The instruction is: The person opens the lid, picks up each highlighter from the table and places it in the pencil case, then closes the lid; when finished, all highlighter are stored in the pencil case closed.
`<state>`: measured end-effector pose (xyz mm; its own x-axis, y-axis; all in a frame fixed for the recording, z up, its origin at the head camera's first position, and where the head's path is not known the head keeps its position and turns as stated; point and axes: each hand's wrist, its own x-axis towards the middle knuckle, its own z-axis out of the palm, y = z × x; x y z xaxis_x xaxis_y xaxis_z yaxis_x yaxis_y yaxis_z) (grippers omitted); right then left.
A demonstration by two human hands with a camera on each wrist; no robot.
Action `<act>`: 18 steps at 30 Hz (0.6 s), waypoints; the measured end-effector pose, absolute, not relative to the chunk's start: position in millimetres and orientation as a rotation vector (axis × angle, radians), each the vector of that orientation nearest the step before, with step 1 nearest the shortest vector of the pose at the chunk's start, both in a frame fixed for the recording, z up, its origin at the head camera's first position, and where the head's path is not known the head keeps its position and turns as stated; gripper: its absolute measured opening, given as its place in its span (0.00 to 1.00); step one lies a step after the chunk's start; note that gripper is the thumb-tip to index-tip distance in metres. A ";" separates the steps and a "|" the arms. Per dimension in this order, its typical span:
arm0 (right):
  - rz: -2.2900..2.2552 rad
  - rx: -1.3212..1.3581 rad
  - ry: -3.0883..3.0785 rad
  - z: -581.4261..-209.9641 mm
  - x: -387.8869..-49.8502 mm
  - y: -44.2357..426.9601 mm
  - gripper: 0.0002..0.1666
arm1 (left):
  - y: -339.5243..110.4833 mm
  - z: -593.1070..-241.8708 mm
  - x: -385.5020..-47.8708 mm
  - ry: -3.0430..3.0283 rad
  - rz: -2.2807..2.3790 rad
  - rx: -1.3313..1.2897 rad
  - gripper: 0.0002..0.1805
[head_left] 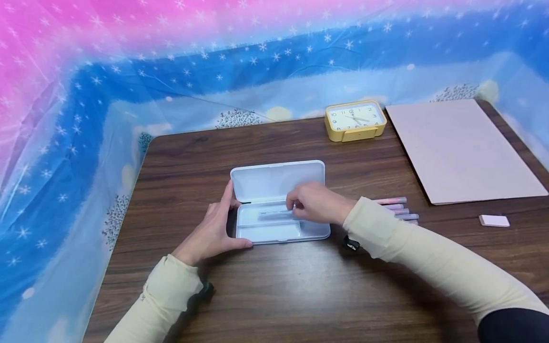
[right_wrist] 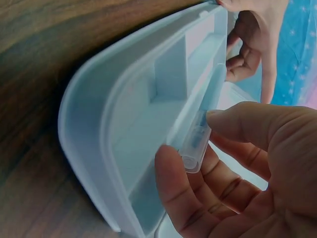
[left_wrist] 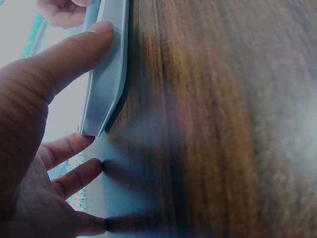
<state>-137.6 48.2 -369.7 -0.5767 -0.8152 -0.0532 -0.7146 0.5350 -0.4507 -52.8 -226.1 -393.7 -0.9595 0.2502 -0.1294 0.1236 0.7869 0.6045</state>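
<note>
A white pencil case (head_left: 269,233) lies with its lid up on the wooden table; its tray has divided compartments. Over the rear compartment my right hand (head_left: 315,202) pinches a pale, clear-capped pen (head_left: 274,214). In the right wrist view the thumb and fingers of that hand (right_wrist: 237,168) hold the pen (right_wrist: 195,144) near its capped end, its length along the long compartment. My left hand (head_left: 212,233) steadies the case's left end, thumb on the front edge and fingers spread at the side; the left wrist view shows the thumb (left_wrist: 74,54) against the case wall (left_wrist: 106,74).
Several pale pens (head_left: 396,208) lie on the table right of the case, partly behind my right sleeve. Farther right are a small white eraser (head_left: 494,220) and a large pale board (head_left: 467,150). A yellow clock (head_left: 356,121) stands at the back edge.
</note>
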 end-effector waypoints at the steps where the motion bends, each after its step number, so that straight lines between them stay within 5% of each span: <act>1: -0.551 -1.276 2.510 -369.7 -136.8 47.0 0.05 | -226.0 -393.6 -52.8 2.775 0.920 0.292 0.79; 18: -0.502 -1.232 2.483 -374.2 -134.3 42.2 0.05 | -223.8 -391.1 -51.2 2.800 0.874 0.314 0.76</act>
<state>-134.3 42.2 -374.2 -0.5751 -0.8079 -0.1291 -0.6942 0.5653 -0.4456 -51.2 -223.8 -391.1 -0.9593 0.2566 -0.1181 0.1440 0.8038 0.5772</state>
